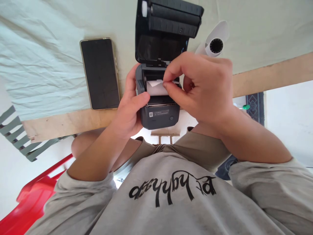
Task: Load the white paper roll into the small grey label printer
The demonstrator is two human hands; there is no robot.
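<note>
A small black printer stands at the table's near edge with its lid swung open toward the far side. A white paper roll lies in its open bay. My left hand grips the printer's left side, thumb on the roll's left end. My right hand reaches over the bay from the right, thumb and forefinger pinching the loose end of the paper.
A dark phone lies face up left of the printer on a pale cloth over the wooden table. A second paper roll lies to the right. A red chair stands at lower left.
</note>
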